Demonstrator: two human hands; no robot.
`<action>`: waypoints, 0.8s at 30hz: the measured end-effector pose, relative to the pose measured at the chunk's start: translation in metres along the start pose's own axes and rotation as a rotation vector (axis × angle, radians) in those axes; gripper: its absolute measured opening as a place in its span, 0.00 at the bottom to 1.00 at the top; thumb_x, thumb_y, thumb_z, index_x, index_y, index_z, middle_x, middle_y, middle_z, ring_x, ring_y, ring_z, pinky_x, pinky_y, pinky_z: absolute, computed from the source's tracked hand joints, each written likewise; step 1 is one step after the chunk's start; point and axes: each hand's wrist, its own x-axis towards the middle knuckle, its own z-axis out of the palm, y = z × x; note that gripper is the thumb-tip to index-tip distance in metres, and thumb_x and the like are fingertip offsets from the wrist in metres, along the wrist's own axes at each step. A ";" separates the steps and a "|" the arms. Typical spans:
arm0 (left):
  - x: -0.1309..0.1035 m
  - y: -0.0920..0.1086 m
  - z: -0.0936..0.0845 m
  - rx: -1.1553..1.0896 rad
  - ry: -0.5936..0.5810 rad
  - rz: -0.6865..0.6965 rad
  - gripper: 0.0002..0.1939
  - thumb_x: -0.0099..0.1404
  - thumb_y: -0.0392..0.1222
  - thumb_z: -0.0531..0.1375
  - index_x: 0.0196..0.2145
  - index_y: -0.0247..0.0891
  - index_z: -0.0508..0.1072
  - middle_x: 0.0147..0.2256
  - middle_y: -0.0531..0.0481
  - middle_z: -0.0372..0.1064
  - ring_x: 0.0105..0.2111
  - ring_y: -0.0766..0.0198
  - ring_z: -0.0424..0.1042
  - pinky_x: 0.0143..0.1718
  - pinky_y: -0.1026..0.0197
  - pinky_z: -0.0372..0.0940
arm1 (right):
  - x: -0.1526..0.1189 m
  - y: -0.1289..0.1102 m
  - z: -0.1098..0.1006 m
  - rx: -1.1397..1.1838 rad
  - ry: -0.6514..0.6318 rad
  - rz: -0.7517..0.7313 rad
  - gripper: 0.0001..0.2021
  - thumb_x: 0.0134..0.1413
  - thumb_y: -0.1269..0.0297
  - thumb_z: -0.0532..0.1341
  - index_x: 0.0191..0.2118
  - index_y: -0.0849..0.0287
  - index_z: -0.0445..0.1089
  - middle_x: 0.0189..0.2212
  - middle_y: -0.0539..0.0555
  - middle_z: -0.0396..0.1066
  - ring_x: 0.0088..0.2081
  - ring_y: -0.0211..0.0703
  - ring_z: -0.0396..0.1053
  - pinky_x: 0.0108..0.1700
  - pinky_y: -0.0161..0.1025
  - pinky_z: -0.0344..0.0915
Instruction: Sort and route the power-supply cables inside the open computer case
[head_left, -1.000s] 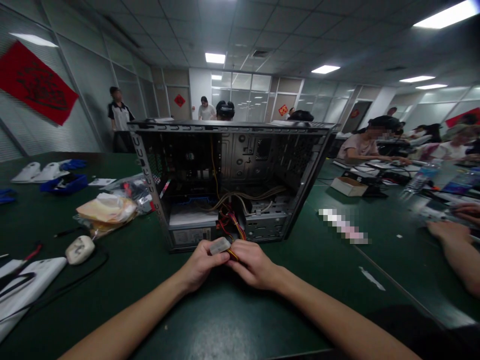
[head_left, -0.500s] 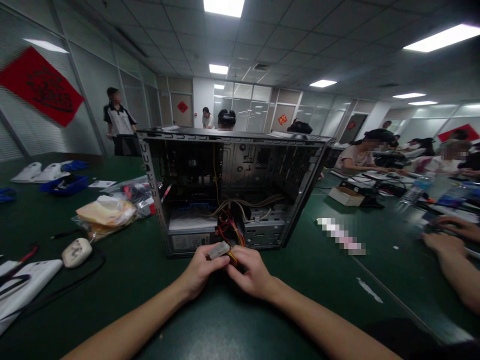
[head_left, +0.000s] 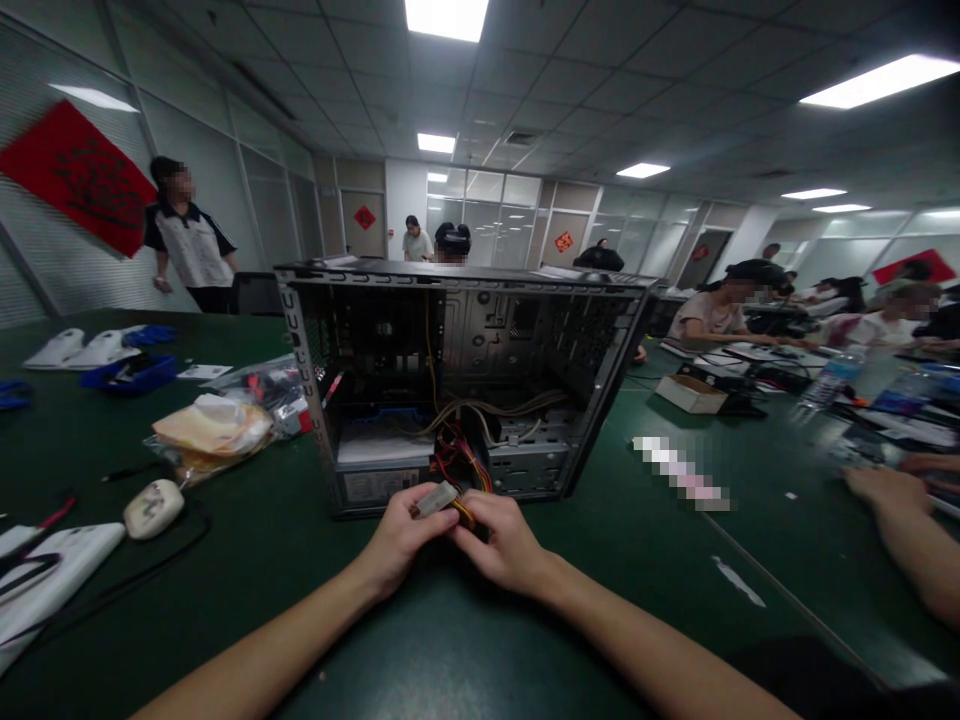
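Observation:
An open computer case (head_left: 525, 480) lies in front of me on the green table, its inside facing me. From its power supply (head_left: 381, 485) at the lower left, a bundle of red, yellow and black wires (head_left: 466, 450) runs out towards my hands. My left hand (head_left: 401, 530) is closed on a pale multi-pin power connector (head_left: 436, 499), gripping it between thumb and fingers. Close beside it, my right hand (head_left: 499, 540) is closed around the wires just behind that connector. Grey cables (head_left: 517, 405) and a yellow wire (head_left: 430, 350) show inside the case.
Left of the case are a plastic bag (head_left: 214, 430), a white mouse-shaped object (head_left: 154, 508), a blue tray (head_left: 127, 374) and a white device (head_left: 64, 575). On the right are an open box (head_left: 690, 394), bottles (head_left: 832, 380) and another person's hands (head_left: 892, 490).
My hands keep their hold on the connector and wires with hardly any shift. The standing person at the back left has moved further left.

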 end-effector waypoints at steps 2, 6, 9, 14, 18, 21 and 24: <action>0.001 0.002 -0.001 0.004 -0.012 -0.001 0.14 0.53 0.44 0.70 0.33 0.31 0.76 0.30 0.48 0.71 0.32 0.62 0.67 0.37 0.62 0.61 | 0.001 -0.001 0.000 0.000 0.043 0.022 0.11 0.61 0.66 0.57 0.26 0.58 0.60 0.24 0.49 0.62 0.26 0.37 0.59 0.30 0.35 0.58; 0.002 0.005 -0.001 -0.021 0.004 -0.003 0.13 0.52 0.43 0.71 0.31 0.32 0.77 0.30 0.47 0.73 0.33 0.61 0.69 0.38 0.62 0.63 | 0.003 -0.003 -0.003 -0.006 0.114 0.054 0.11 0.62 0.63 0.58 0.28 0.60 0.64 0.25 0.51 0.65 0.27 0.38 0.62 0.31 0.35 0.61; 0.003 0.003 -0.002 -0.024 -0.008 0.009 0.13 0.54 0.42 0.70 0.35 0.32 0.79 0.35 0.45 0.76 0.37 0.58 0.71 0.44 0.59 0.63 | 0.005 -0.003 -0.005 -0.011 0.118 0.041 0.10 0.62 0.61 0.58 0.31 0.60 0.68 0.26 0.53 0.68 0.29 0.40 0.65 0.33 0.36 0.65; 0.004 0.000 -0.004 0.044 -0.048 0.038 0.10 0.58 0.41 0.67 0.35 0.32 0.80 0.36 0.45 0.76 0.40 0.57 0.71 0.48 0.57 0.63 | 0.004 -0.003 -0.006 -0.025 0.088 0.030 0.09 0.62 0.61 0.58 0.35 0.60 0.70 0.28 0.54 0.69 0.30 0.41 0.67 0.35 0.37 0.66; 0.004 0.003 -0.007 0.117 -0.069 0.072 0.10 0.60 0.42 0.66 0.36 0.32 0.80 0.39 0.44 0.76 0.41 0.56 0.71 0.49 0.57 0.62 | 0.003 -0.001 -0.004 -0.028 0.089 0.032 0.10 0.62 0.60 0.57 0.33 0.59 0.68 0.27 0.53 0.68 0.29 0.41 0.66 0.34 0.36 0.65; 0.004 0.004 -0.006 0.141 -0.045 0.054 0.13 0.59 0.43 0.66 0.39 0.32 0.80 0.39 0.44 0.77 0.41 0.55 0.71 0.48 0.57 0.63 | 0.003 0.000 -0.004 -0.047 0.091 0.040 0.11 0.63 0.61 0.57 0.30 0.60 0.67 0.26 0.52 0.66 0.28 0.39 0.64 0.33 0.35 0.64; 0.003 0.001 -0.004 0.133 0.012 0.048 0.15 0.57 0.44 0.67 0.39 0.32 0.79 0.37 0.45 0.77 0.38 0.57 0.71 0.43 0.59 0.64 | 0.004 -0.001 -0.006 -0.084 0.074 0.012 0.11 0.63 0.63 0.56 0.30 0.60 0.66 0.24 0.51 0.65 0.26 0.38 0.63 0.30 0.34 0.62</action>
